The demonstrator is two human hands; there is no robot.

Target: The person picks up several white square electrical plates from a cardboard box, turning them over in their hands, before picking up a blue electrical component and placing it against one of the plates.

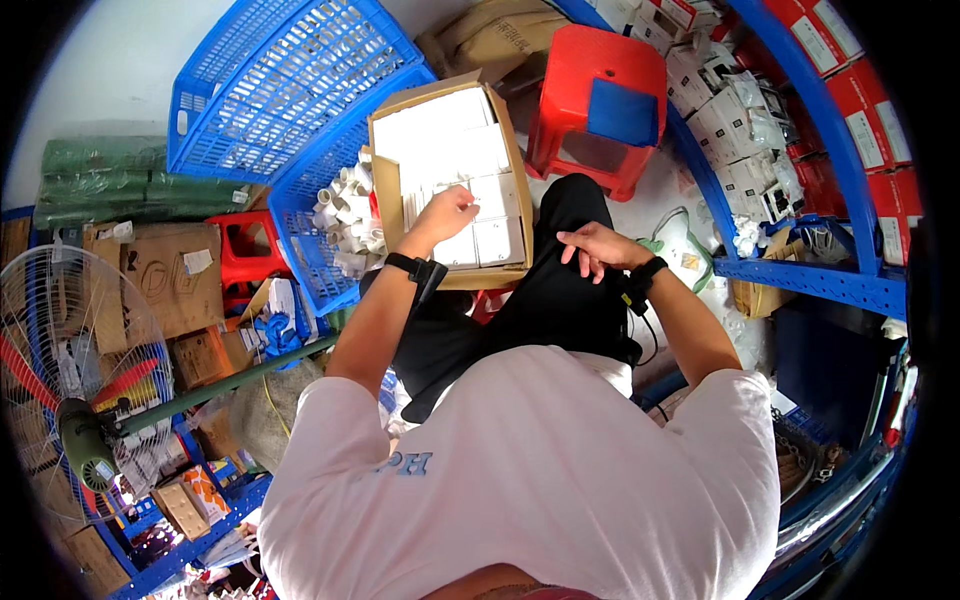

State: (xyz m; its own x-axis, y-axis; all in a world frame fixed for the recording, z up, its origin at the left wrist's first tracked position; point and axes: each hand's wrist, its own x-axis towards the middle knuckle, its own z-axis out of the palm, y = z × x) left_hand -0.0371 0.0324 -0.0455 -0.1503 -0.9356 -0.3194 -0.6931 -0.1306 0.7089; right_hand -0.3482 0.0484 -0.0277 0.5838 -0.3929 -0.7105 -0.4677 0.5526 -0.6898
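Note:
An open cardboard box (528, 230) stands in front of me, filled with rows of flat white square pieces (495, 240), some with small holes. Over the near part of the box is my left hand (444, 216), its thumb and fingers drawn together just above the white pieces. Whatever those fingers hold, if anything, is too small to make out. My right hand (600, 250) hovers by my right thigh, palm partly turned in, with loosely bent fingers apart and nothing in them. Both wrists wear black straps.
Left of the box, a blue plastic crate (300, 240) holds white pipe fittings (345, 215). A red stool (597, 100) stands beyond at the right. Blue shelving (810, 275) with boxes lines the right side. A large fan (85, 430) stands at the left near cardboard cartons (165, 285).

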